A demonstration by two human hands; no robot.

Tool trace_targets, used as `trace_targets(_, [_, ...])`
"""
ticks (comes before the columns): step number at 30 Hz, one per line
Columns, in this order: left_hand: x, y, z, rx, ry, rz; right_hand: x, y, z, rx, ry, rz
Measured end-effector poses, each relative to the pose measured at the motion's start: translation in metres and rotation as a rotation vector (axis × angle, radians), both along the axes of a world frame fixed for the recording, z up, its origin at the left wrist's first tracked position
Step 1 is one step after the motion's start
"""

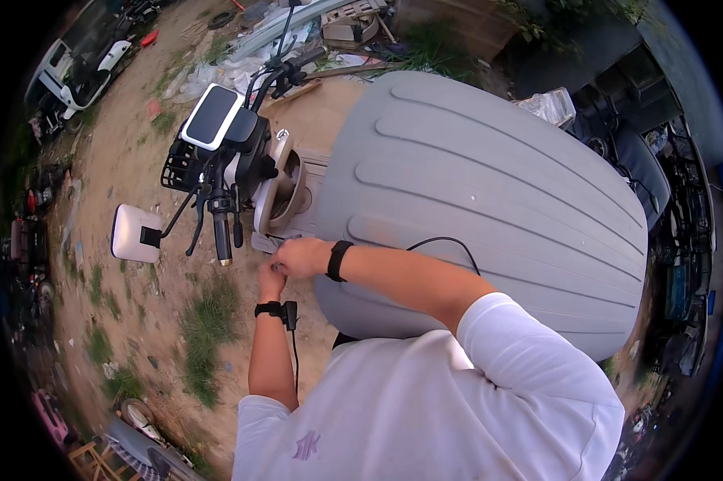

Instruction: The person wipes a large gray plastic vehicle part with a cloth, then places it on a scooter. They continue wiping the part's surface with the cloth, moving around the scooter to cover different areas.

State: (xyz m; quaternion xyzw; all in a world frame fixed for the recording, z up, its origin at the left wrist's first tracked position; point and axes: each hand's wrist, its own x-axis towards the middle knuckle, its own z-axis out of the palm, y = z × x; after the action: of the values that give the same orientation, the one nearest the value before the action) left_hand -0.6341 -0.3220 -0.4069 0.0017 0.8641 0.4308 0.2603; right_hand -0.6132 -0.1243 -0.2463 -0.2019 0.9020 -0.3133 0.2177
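My right hand [304, 257] and my left hand [271, 279] meet at the near side edge of a scooter-type electric vehicle's footboard [310, 222]. Their fingers are bent around something small and greyish that they mostly cover, so I cannot tell what it is or which hand grips it. Just right of them lies a large ribbed grey plastic panel [494, 198], with my right forearm reaching across it. Ahead of my hands are the vehicle's pale front storage pocket [292, 186] and black handlebar grip [222, 237]. Both wrists wear black straps, each with a cable near it.
A mirror [136, 233] juts out on the left, and a black front basket [178, 165] sits by the white-framed display [213, 116]. Scrap and plastic sheeting [241, 66] lie beyond. A white vehicle [76, 78] stands far left; grass tufts [208, 330] grow from the dirt.
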Motion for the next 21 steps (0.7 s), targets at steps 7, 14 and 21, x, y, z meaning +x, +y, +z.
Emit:
trace_targets(7, [0.088, -0.132, -0.052, 0.598, -0.972, 0.931, 0.051, 0.009, 0.015, -0.087, -0.133, -0.061])
trace_targets(14, [0.076, -0.075, 0.058, 1.337, -0.687, 0.533, 0.070, 0.004, 0.041, -0.264, 0.067, -0.382])
trace_targets(21, [0.082, -0.010, 0.184, 1.398, -0.612, 0.412, 0.073, -0.002, 0.099, -1.103, -0.173, -0.871])
